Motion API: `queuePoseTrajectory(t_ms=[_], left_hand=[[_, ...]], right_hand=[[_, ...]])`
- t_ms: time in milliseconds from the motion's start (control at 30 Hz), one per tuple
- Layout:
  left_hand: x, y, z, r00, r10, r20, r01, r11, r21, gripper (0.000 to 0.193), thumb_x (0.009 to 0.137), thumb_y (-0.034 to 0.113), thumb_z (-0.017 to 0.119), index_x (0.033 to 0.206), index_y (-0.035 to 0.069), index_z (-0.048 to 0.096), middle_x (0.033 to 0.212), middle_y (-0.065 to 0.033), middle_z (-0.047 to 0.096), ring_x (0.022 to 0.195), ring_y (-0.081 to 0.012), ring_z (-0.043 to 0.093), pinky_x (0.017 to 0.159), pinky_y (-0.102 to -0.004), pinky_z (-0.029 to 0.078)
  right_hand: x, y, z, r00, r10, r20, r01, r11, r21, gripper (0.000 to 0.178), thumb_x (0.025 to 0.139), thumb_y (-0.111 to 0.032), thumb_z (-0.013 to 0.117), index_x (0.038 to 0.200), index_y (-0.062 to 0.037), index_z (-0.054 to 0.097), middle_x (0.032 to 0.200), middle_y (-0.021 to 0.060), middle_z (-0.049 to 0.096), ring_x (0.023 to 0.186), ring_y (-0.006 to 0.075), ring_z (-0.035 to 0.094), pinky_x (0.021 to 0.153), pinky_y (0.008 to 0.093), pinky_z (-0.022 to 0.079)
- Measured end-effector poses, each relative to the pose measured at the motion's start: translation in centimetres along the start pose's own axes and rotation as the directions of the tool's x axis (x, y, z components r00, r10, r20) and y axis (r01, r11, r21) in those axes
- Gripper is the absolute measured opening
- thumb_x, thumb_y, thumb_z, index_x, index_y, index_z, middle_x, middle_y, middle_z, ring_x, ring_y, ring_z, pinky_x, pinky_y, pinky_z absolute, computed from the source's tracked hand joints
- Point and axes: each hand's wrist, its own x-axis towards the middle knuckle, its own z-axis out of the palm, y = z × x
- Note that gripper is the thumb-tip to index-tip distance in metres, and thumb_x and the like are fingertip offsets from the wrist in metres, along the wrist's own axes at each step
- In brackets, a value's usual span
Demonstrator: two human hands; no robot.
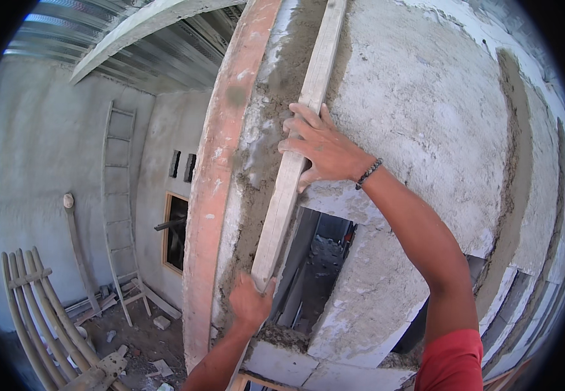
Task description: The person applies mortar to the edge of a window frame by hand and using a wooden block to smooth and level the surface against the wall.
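A long, pale wooden straightedge (277, 225) lies at a slant along a strip of wet grey mortar (251, 195) on the rough block wall (419, 111). My left hand (251, 303) is closed around its lower end. Higher up, my right hand (318, 144), with a dark beaded bracelet at the wrist, grips the same board, its fingers wrapped over the left edge and the thumb on the other side. Part of the mortar is hidden beneath the wood. The board's upper end runs out of the top of the view.
Left of the mortar runs an orange-pink board (220, 176) along the wall's edge. An opening (321, 260) breaks the wall beside my hands. More mortar strips (513, 143) stand to the right. Below left are a ladder (118, 195), a bamboo frame (51, 306) and rubble (162, 368).
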Motion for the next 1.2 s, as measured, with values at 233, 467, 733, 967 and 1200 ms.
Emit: queuePoseTrajectory(t_ms=[233,467,733,967,1200], left_hand=[[5.0,-1.4,-1.2,0.994,-0.058,-0.088,0.047,0.992,-0.118,0.056,0.083,0.042,0.078,0.102,-0.007,0.056,0.089,-0.0298,0.065,0.081,-0.0496,0.064,0.074,-0.0552,0.05],[4.7,-2.4,-0.5,0.987,0.006,-0.161,-0.025,0.993,-0.115,0.053,0.082,0.039,0.08,0.099,-0.006,0.056,0.088,-0.029,0.065,0.083,-0.0503,0.064,0.074,-0.0553,0.049],[0.4,-0.7,0.7,0.998,-0.004,-0.061,0.001,0.999,-0.046,0.055,0.083,0.045,0.077,0.097,-0.004,0.056,0.083,-0.0262,0.063,0.079,-0.0479,0.064,0.072,-0.0535,0.05],[1.2,2.1,-0.1,1.0,0.008,0.001,-0.008,0.996,-0.086,0.05,0.085,0.041,0.076,0.096,-0.004,0.057,0.093,-0.026,0.061,0.086,-0.0466,0.063,0.073,-0.0537,0.05],[6.1,3.9,-1.9,0.997,-0.04,-0.061,0.033,0.993,-0.11,0.052,0.084,0.039,0.077,0.102,-0.005,0.056,0.094,-0.0274,0.065,0.085,-0.0478,0.065,0.077,-0.0542,0.051]], right_hand=[[7.2,1.3,0.8,0.999,-0.02,0.029,0.02,1.0,-0.006,0.084,0.057,-0.05,0.089,0.129,-0.0153,0.06,0.145,0.0121,0.042,0.151,0.0371,0.016,0.116,0.0753,0.017],[6.7,-1.3,2.0,1.0,-0.013,0.009,0.014,0.998,-0.061,0.081,0.062,-0.048,0.089,0.131,-0.0167,0.06,0.145,0.0127,0.042,0.15,0.0404,0.015,0.113,0.0739,0.025],[0.4,-2.6,-0.2,0.998,0.007,0.064,-0.006,1.0,-0.022,0.07,0.066,-0.041,0.089,0.126,-0.017,0.064,0.142,0.0124,0.044,0.15,0.0414,0.014,0.114,0.0722,0.027],[-1.6,0.0,-1.0,0.999,0.031,0.035,-0.031,0.999,0.019,0.072,0.061,-0.041,0.091,0.125,-0.0207,0.065,0.147,0.0101,0.041,0.153,0.0379,0.01,0.117,0.0724,0.021],[2.9,3.8,-1.0,1.0,0.009,0.001,-0.009,1.0,-0.01,0.078,0.06,-0.049,0.089,0.128,-0.0208,0.063,0.148,0.0099,0.041,0.153,0.0378,0.009,0.118,0.0722,0.018]])
